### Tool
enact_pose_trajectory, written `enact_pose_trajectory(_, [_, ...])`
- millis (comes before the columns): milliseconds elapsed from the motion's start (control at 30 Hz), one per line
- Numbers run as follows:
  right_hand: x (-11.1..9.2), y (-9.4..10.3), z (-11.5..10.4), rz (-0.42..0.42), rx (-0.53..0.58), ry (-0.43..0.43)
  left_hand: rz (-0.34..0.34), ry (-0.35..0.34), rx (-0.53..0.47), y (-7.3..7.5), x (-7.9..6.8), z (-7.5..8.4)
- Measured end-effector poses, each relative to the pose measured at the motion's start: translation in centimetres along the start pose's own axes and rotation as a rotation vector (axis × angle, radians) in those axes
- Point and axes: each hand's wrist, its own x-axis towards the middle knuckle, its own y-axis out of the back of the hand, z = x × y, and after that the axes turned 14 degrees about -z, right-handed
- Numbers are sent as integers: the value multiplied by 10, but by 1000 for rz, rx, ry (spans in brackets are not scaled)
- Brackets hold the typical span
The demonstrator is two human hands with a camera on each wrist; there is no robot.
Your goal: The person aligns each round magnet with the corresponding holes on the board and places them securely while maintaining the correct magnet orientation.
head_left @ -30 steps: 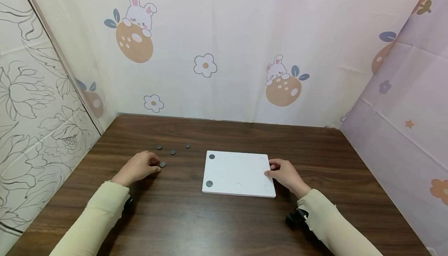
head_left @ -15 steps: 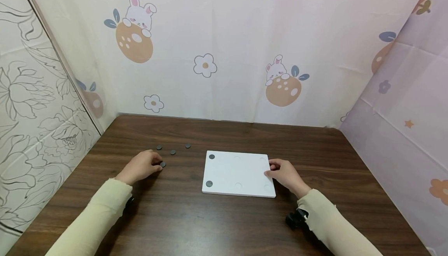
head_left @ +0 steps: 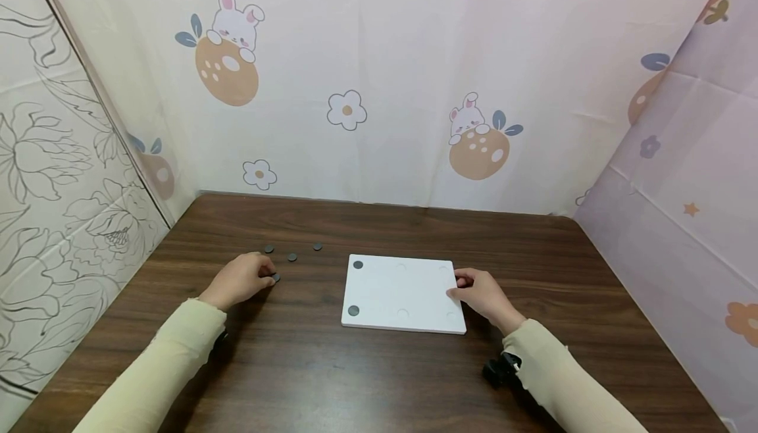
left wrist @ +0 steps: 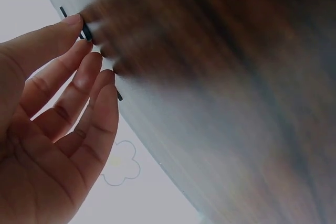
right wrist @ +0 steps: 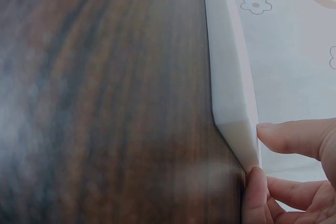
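At the left of the table, my left hand (head_left: 239,280) pinches a small dark round disc (head_left: 276,278) between thumb and fingertips. The left wrist view shows the disc (left wrist: 86,31) edge-on, its lower edge at the tabletop. Three similar loose discs lie just beyond that hand, one of them a dark disc (head_left: 293,257). A flat white board (head_left: 403,288) lies in front, with a dark disc (head_left: 358,264) in its far left corner and another disc (head_left: 353,310) in its near left corner. My right hand (head_left: 482,296) grips the board's right edge, thumb on top.
Shallow round recesses, such as one recess (head_left: 403,313), mark the board's middle and right side. The brown wooden table (head_left: 331,380) extends around it. Patterned curtains (head_left: 403,58) hang behind and at both sides. A black wrist camera (head_left: 500,370) sits under the right sleeve.
My left hand has moved slightly right and its thumb and fingers have come together on the nearest loose disc. The right hand and the board have stayed in place.
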Motion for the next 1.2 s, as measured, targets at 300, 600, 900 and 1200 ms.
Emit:
enact_pose_trajectory(300, [0, 0, -1, 6, -1, -11, 1, 4, 25, 1, -1, 3])
enact_pose_trajectory(600, [-1, 0, -1, 5, -3, -13, -3, 15, 69, 1, -1, 6])
enact_pose_trajectory(900, [0, 0, 0, 7, -4, -2, 4, 7, 113, 0, -1, 7])
enact_pose_trajectory(1200, [1, -1, 2, 2, 8, 10, 2, 2, 110, 0, -1, 10])
